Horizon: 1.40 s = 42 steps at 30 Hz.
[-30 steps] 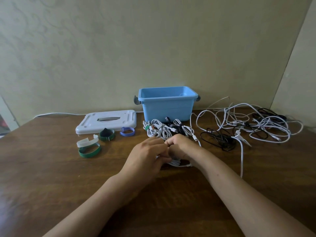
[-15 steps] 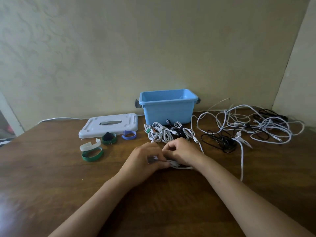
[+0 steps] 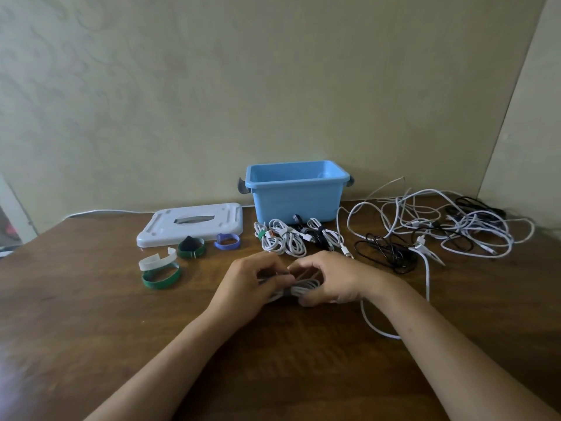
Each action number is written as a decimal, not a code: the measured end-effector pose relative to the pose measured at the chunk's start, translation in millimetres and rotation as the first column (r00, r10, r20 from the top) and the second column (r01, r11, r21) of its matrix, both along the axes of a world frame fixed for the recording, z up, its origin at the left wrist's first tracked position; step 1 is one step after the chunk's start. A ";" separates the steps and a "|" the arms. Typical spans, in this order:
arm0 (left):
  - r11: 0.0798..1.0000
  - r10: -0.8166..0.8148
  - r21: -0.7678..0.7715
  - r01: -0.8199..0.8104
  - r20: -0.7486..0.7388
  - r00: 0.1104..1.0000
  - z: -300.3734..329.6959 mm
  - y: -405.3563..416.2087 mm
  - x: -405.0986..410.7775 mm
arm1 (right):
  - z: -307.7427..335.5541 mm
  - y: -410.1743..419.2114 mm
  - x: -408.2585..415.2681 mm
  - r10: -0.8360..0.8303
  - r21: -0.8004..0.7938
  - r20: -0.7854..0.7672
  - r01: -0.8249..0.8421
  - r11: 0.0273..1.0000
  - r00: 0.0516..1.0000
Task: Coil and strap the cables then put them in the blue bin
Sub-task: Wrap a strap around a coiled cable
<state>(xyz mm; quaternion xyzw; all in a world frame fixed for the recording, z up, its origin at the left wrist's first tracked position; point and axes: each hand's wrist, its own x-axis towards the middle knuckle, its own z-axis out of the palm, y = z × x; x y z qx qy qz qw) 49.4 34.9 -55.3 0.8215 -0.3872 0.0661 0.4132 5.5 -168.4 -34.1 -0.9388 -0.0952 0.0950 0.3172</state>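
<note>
Head view: left hand (image 3: 252, 279) and right hand (image 3: 331, 276) clamp curled fingers on a coiled white cable (image 3: 303, 289), probably steadying it for strapping; the blue plastic bin (image 3: 296, 196) waits behind.

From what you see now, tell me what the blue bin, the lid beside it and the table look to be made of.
Blue bin: likely moulded plastic, smooth with a soft sheen, uniform colour, rounded rim.
Lid: likely plastic too, pale grey-white, matte, with moulded ridges and a handle recess.
Table: wood or wood-look laminate, brown grain streaks, semi-gloss reflections; which one cannot be told.
</note>
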 end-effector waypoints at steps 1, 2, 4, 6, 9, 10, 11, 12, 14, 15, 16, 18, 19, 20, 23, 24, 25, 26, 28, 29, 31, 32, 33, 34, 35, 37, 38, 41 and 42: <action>1.000 0.006 -0.006 -0.006 -0.008 1.000 0.4 0.2 -0.4 | -1.2 -0.2 0.5 -0.014 -0.009 0.051 0.015 1.000 0.999; 1.000 0.015 -0.014 -0.015 -0.011 1.000 1.2 0.1 -0.4 | -1.7 -0.7 0.2 -0.037 0.006 0.094 0.037 0.999 0.995; 0.998 0.052 -0.045 -0.052 -0.005 0.999 1.5 0.1 0.8 | -3.1 -1.1 -0.3 -0.075 0.083 0.148 0.063 0.995 0.986; 0.992 0.092 -0.089 -0.090 0.010 0.996 0.3 -0.2 3.3 | -6.1 0.5 0.6 -0.107 0.165 0.166 0.079 0.983 0.980; 0.985 0.111 -0.138 -0.105 0.040 0.993 -1.1 0.4 5.6 | -11.2 5.1 4.0 -0.130 0.162 0.182 0.100 0.982 0.975; 0.984 0.108 -0.146 -0.100 0.049 0.993 -0.9 0.8 5.7 | -12.9 5.6 5.6 -0.127 0.149 0.188 0.099 0.984 0.974; 0.984 0.106 -0.152 -0.096 0.056 0.993 -0.5 1.1 5.7 | -14.5 5.0 7.1 -0.124 0.145 0.192 0.097 0.985 0.973; 0.983 0.107 -0.154 -0.096 0.061 0.992 0.0 1.3 5.4 | -15.1 4.0 8.0 -0.124 0.148 0.195 0.096 0.984 0.973; 0.982 0.121 -0.154 -0.110 0.069 0.990 0.8 1.3 5.0 | -15.9 2.1 8.8 -0.124 0.155 0.202 0.093 0.983 0.972; 0.980 0.131 -0.159 -0.119 0.066 0.989 0.7 1.3 4.9 | -16.7 1.5 8.7 -0.118 0.160 0.209 0.085 0.983 0.971; 0.978 0.141 -0.164 -0.130 0.058 0.988 0.5 1.4 5.3 | -17.6 1.2 8.7 -0.111 0.161 0.217 0.076 0.984 0.970; 0.974 0.161 -0.168 -0.154 0.031 0.986 0.4 1.8 5.9 | -18.8 0.5 9.6 -0.103 0.167 0.226 0.066 0.984 0.969; 0.970 0.173 -0.174 -0.169 0.008 0.985 0.6 1.7 6.3 | -18.6 0.4 9.9 -0.105 0.172 0.224 0.067 0.983 0.969; 0.964 0.187 -0.191 -0.188 -0.023 0.982 0.7 1.4 6.7 | -17.9 0.5 10.4 -0.107 0.176 0.223 0.068 0.982 0.969; 0.932 0.223 -0.260 -0.252 -0.138 0.965 1.6 -0.3 5.4 | -16.9 1.7 11.2 -0.115 0.172 0.239 0.074 0.982 0.964; 0.925 0.230 -0.271 -0.266 -0.156 0.961 1.9 -0.5 5.3 | -16.7 2.5 10.9 -0.112 0.172 0.249 0.070 0.983 0.962; 0.921 0.236 -0.277 -0.274 -0.165 0.958 2.4 -0.4 5.0 | -16.6 3.6 10.5 -0.106 0.170 0.251 0.064 0.983 0.962; 0.917 0.238 -0.285 -0.280 -0.173 0.956 3.2 0.0 4.5 | -16.7 4.8 10.0 -0.101 0.166 0.249 0.060 0.984 0.963; 0.904 0.231 -0.316 -0.288 -0.206 0.951 4.9 0.1 3.2 | -17.5 6.3 10.1 -0.101 0.156 0.252 0.063 0.986 0.962; 0.897 0.227 -0.332 -0.291 -0.219 0.949 5.6 0.3 2.4 | -17.9 6.7 10.7 -0.110 0.155 0.260 0.071 0.985 0.959; 0.896 0.236 -0.336 -0.291 -0.196 0.952 5.4 0.7 1.9 | -18.8 6.5 12.4 -0.133 0.153 0.285 0.092 0.984 0.949; 0.902 0.242 -0.325 -0.285 -0.167 0.956 4.9 1.0 1.9 | -19.2 6.5 12.9 -0.140 0.147 0.295 0.100 0.984 0.945; 0.911 0.242 -0.310 -0.273 -0.133 0.961 4.0 1.4 2.0 | -19.6 6.9 12.8 -0.143 0.143 0.304 0.103 0.984 0.942; 0.922 0.241 -0.290 -0.256 -0.090 0.966 3.1 1.5 2.5 | -20.3 7.4 12.8 -0.146 0.143 0.312 0.105 0.984 0.939; 0.933 0.238 -0.268 -0.239 -0.034 0.971 2.2 1.5 2.6 | -20.8 8.2 12.3 -0.150 0.150 0.323 0.106 0.983 0.935; 0.949 0.233 -0.235 -0.209 0.076 0.970 1.0 1.0 1.5 | -21.7 10.2 11.8 -0.171 0.172 0.336 0.118 0.978 0.926; 0.953 0.225 -0.233 -0.195 0.112 0.968 1.2 1.0 1.3 | -21.3 11.0 11.7 -0.186 0.188 0.333 0.128 0.974 0.925; 0.970 0.173 -0.206 -0.132 0.196 0.965 0.9 2.7 3.6 | -20.2 11.5 11.0 -0.222 0.221 0.303 0.158 0.962 0.927; 0.977 0.151 -0.180 -0.110 0.232 0.961 0.5 3.3 4.7 | -20.0 11.4 10.8 -0.231 0.223 0.290 0.169 0.960 0.929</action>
